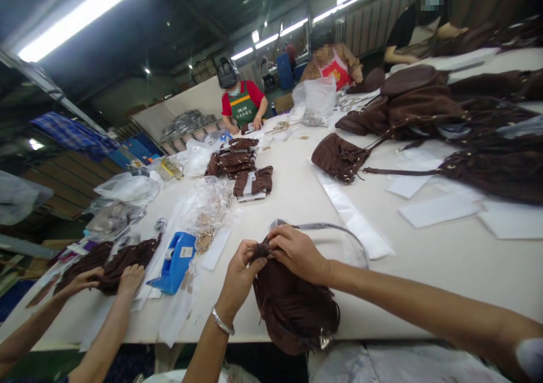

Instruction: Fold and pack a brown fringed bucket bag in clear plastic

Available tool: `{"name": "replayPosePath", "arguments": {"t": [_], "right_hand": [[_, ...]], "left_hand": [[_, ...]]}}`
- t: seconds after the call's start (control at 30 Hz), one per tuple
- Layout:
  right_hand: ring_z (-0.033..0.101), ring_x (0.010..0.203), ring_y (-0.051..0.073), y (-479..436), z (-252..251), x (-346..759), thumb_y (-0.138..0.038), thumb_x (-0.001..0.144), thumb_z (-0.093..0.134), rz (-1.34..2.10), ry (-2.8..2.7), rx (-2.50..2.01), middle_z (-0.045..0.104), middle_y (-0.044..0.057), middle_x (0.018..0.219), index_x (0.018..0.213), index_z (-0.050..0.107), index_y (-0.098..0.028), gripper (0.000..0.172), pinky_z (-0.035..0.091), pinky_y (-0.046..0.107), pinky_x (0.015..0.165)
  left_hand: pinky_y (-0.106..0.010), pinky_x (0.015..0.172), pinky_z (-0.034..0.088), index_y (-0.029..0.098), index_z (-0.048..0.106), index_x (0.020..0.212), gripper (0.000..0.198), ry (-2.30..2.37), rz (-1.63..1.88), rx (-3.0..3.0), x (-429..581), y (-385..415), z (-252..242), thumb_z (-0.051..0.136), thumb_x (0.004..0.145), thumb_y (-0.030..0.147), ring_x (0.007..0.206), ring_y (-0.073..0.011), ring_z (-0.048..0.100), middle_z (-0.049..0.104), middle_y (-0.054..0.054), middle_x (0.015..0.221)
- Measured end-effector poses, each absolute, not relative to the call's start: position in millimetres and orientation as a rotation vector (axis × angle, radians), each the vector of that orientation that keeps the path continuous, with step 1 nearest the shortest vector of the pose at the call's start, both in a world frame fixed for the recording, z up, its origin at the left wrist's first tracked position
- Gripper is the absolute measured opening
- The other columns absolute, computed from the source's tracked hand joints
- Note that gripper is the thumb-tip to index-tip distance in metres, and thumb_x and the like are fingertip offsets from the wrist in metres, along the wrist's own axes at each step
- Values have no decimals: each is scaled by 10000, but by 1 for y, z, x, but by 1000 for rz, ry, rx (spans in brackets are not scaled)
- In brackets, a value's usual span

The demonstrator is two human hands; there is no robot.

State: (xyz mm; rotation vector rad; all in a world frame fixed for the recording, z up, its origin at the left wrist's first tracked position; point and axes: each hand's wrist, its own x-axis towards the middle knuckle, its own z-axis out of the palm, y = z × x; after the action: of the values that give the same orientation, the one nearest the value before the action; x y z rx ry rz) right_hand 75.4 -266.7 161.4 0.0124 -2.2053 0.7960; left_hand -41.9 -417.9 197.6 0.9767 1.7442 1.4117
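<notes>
A dark brown fringed handbag (292, 309) lies near the front edge of the table, its strap (339, 230) wrapped in clear plastic and curving away to the right. My left hand (241, 278) pinches a gathered brown part at the bag's top end. Right beside it, my right hand (297, 253) has its fingers closed on the same end, close to the strap. The exact piece between the fingertips is partly covered by the fingers. A metal fitting shows at the bag's lower right.
Left of me stands a blue tape dispenser (176, 264), and beyond it a co-worker's hands (131, 278) touch another brown bag. Stacked brown bundles (235, 156) lie ahead. More brown bags (407, 106) and white sheets (441, 207) cover the right side. Several people work across the table.
</notes>
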Motion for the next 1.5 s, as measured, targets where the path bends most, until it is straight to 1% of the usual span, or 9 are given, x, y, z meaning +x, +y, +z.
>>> {"name": "replayPosePath", "arguments": {"t": [0.13, 0.33, 0.47, 0.77, 0.93, 1.03, 1.13, 1.23, 1.5], "right_hand": [[538, 1022, 226, -272, 169, 74, -181, 935, 479, 697, -2275, 147, 605, 101, 1073, 1022, 594, -190, 144, 473, 412, 901], [552, 1030, 215, -274, 189, 87, -162, 911, 523, 941, -2280, 329, 598, 111, 1113, 1259, 477, -180, 352, 484, 358, 872], [583, 880, 183, -272, 195, 93, -274, 955, 518, 960, -2206, 175, 626, 67, 954, 1079, 564, -190, 156, 483, 314, 789], [588, 850, 176, -269, 185, 97, -239, 966, 490, 934, -2180, 115, 622, 58, 901, 1021, 557, -197, 96, 494, 300, 761], [601, 875, 167, -267, 191, 104, -217, 954, 506, 956, -2283, 340, 644, 68, 941, 1079, 563, -189, 141, 500, 291, 784], [614, 840, 150, -248, 205, 114, -290, 917, 590, 1170, -2294, 315, 650, 59, 981, 1238, 501, -191, 348, 508, 272, 766], [609, 922, 173, -226, 212, 115, -247, 946, 525, 1030, -2332, 200, 662, 84, 1016, 1206, 547, -186, 268, 488, 312, 837], [586, 1034, 196, -212, 215, 103, -175, 944, 485, 862, -2548, 417, 677, 94, 1065, 1177, 596, -194, 259, 446, 332, 910], [631, 762, 119, -204, 238, 66, -67, 842, 558, 1349, -3060, 917, 721, -8, 883, 978, 705, -189, 234, 442, 177, 675]], "left_hand": [[-229, 743, 437, 200, 550, 995, 198, 1794, 1424, 960, -42, -428, 193, 659, 849, 276, 797, -131, 571, 630, 15, 864], [-269, 830, 442, 191, 605, 1007, 247, 1828, 1472, 1008, -33, -429, 194, 708, 804, 285, 930, -181, 576, 662, -13, 967], [-242, 753, 425, 200, 661, 954, 183, 1949, 1423, 1050, -27, -423, 194, 709, 790, 264, 837, -161, 552, 644, 20, 864], [-325, 857, 448, 211, 703, 945, 151, 2009, 1451, 1133, -27, -420, 180, 669, 813, 276, 918, -213, 582, 664, -15, 904], [-334, 883, 449, 219, 696, 993, 164, 1949, 1511, 1167, -23, -425, 183, 623, 865, 290, 944, -212, 588, 667, -29, 963], [-330, 898, 447, 227, 697, 981, 146, 1931, 1496, 1165, -23, -434, 184, 609, 874, 274, 967, -213, 591, 670, -33, 987], [-345, 970, 416, 234, 705, 959, 145, 1934, 1497, 1188, -24, -443, 181, 597, 863, 230, 1048, -226, 577, 670, -39, 1029], [-360, 995, 397, 239, 708, 931, 184, 1908, 1466, 1290, -22, -446, 182, 551, 859, 177, 1083, -233, 563, 659, -47, 1042], [-349, 933, 413, 256, 698, 890, 166, 1952, 1322, 1559, -14, -458, 198, 563, 870, 161, 1048, -228, 552, 638, -47, 990]]}}
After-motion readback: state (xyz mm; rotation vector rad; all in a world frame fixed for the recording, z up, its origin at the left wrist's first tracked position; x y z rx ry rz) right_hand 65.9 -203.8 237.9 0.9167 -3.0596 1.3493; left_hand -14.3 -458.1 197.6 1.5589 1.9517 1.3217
